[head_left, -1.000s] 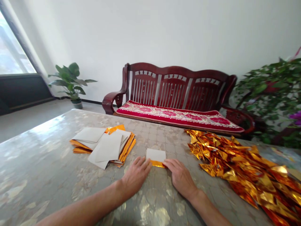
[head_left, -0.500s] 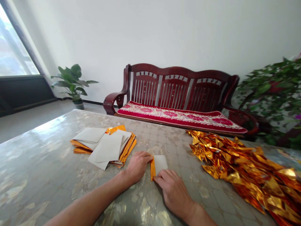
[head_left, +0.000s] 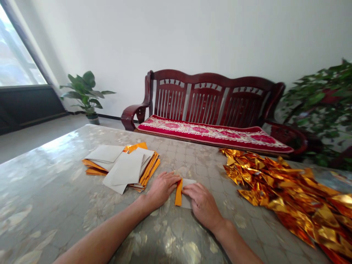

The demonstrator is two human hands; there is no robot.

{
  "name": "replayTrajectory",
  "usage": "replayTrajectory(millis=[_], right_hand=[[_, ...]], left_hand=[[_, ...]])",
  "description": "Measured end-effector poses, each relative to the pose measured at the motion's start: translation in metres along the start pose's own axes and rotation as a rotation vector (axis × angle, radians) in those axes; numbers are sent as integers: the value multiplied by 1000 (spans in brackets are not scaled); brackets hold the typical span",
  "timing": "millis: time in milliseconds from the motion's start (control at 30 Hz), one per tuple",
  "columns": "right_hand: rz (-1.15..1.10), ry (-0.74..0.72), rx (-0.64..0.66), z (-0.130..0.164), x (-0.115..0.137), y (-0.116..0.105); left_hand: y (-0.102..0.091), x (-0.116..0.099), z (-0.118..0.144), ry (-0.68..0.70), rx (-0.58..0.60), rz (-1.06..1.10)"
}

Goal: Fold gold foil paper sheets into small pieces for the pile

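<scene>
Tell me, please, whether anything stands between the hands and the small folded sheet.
Nothing visible does: the left hand touches the folded sheet at its orange strip, and the right hand lies on its pale part.

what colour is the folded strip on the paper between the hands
The folded strip is orange; it shows best in the head view.

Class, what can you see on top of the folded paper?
The right hand covers some of the folded paper; the left hand touches its orange strip. Paper beneath them is hidden.
</scene>
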State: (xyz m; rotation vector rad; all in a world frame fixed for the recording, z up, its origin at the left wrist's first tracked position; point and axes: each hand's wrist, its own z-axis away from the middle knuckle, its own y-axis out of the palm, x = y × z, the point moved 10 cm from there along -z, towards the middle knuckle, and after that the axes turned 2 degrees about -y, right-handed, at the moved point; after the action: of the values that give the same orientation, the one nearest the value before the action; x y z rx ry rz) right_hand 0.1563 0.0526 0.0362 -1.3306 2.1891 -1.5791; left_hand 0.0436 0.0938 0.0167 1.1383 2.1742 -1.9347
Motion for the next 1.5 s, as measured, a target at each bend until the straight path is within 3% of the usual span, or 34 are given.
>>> replayTrajectory(millis=[367, 700, 833, 900, 1000, 1067, 1267, 1500], right_hand=[[-4, 75, -52, 3, -7, -6], [117, -20, 93, -1, 10, 6], [196, -48, 139, -4, 19, 10], [269, -33, 148, -5, 21, 12], [372, 56, 149, -5, 18, 14], [396, 131, 146, -5, 14, 13], [414, 203, 121, -4, 4, -1], [434, 186, 97, 0, -8, -8]], left_hand=[[-3, 1, -1, 42, -64, 46], [-7, -3, -2, 82, -101, 68], [-27, 0, 8, 24, -282, 78], [-41, -13, 21, 90, -377, 64], [-36, -50, 36, 293, -264, 80], [-27, -68, 41, 347, -184, 66], [6, -59, 30, 126, 13, -216], [7, -58, 24, 159, 21, -391]])
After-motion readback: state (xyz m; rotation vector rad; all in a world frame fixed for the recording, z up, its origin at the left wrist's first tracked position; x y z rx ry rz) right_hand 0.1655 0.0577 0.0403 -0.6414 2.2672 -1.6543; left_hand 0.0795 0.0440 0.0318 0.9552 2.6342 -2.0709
